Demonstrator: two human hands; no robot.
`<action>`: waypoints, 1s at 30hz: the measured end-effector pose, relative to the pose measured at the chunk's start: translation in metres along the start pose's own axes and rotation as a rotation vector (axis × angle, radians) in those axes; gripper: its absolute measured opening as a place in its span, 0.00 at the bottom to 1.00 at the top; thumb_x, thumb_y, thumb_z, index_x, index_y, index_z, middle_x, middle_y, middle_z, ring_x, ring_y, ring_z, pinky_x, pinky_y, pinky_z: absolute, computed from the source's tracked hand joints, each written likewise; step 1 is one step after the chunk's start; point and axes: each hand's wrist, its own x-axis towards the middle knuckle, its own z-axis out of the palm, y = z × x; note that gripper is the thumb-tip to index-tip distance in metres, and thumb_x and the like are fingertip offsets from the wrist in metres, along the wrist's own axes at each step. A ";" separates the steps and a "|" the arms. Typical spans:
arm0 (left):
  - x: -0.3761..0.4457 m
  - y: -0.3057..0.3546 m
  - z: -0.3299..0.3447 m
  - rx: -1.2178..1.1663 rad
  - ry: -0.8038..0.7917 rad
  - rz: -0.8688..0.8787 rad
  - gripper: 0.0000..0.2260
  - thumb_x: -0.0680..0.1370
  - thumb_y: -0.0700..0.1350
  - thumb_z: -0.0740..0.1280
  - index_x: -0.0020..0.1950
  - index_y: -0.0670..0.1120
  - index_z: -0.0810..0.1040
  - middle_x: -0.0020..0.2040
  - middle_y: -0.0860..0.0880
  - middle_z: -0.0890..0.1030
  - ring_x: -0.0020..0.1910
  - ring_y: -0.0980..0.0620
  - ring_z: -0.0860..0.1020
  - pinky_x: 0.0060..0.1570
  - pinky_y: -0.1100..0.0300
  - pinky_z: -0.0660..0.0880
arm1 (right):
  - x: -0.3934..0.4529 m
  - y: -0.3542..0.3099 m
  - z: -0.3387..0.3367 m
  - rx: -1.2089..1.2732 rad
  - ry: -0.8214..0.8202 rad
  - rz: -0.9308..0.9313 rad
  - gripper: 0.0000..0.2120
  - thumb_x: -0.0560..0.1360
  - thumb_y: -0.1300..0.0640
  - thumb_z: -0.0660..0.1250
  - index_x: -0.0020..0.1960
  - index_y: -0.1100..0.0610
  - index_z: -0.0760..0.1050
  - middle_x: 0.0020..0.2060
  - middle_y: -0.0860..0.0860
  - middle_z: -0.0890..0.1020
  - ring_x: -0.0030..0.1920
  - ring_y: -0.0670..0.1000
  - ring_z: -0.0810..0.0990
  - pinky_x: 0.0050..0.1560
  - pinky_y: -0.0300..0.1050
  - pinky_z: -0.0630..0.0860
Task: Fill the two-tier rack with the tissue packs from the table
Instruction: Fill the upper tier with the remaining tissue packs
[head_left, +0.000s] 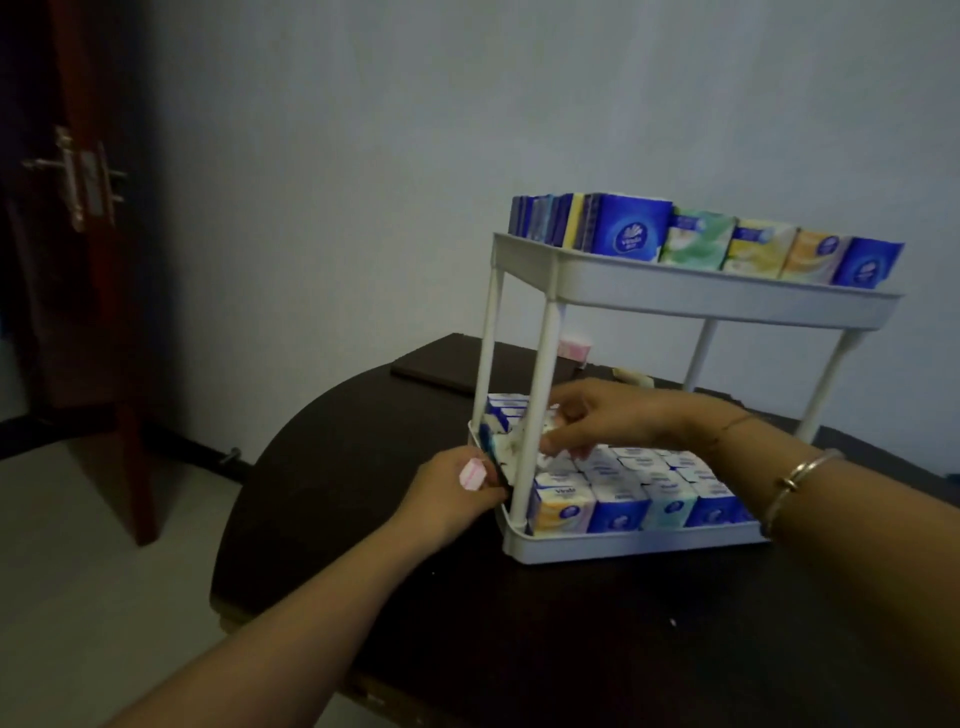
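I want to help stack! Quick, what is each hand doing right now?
Left hand: holds a pink-and-white pack by the rack's lower tier.
Right hand: pinches a tissue pack inside the lower tier.

You get one view only, from the camera on your head, looking forward and down across the dark counter (519, 649) toward the wall (571, 104). It sits close, with both forearms reaching in from the bottom edge and the rack (675, 291) right of centre.

The blue tissue pack (626, 228) on the top shelf has a round logo with small white letters, too blurry to read.

The orange pack (561, 503) on the bottom shelf has blurry letters too.
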 end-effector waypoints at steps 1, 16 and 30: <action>0.003 -0.003 0.004 0.010 0.009 0.003 0.03 0.72 0.41 0.71 0.45 0.44 0.80 0.44 0.49 0.82 0.44 0.54 0.80 0.50 0.56 0.78 | 0.004 -0.004 -0.002 -0.038 -0.028 0.004 0.17 0.75 0.55 0.69 0.63 0.53 0.73 0.51 0.56 0.81 0.49 0.55 0.80 0.47 0.42 0.78; 0.010 -0.020 0.003 -0.338 0.055 0.005 0.05 0.76 0.42 0.67 0.51 0.45 0.78 0.42 0.49 0.78 0.36 0.57 0.76 0.31 0.66 0.72 | 0.038 -0.033 -0.004 -0.429 -0.216 0.071 0.17 0.70 0.56 0.73 0.56 0.63 0.78 0.43 0.56 0.79 0.36 0.47 0.74 0.36 0.36 0.72; 0.003 -0.018 0.009 -0.293 0.040 0.157 0.03 0.73 0.36 0.70 0.46 0.40 0.78 0.46 0.43 0.81 0.47 0.50 0.80 0.47 0.59 0.78 | 0.030 -0.002 0.002 -0.060 -0.119 0.026 0.13 0.73 0.60 0.69 0.56 0.53 0.73 0.52 0.52 0.79 0.54 0.51 0.78 0.57 0.45 0.76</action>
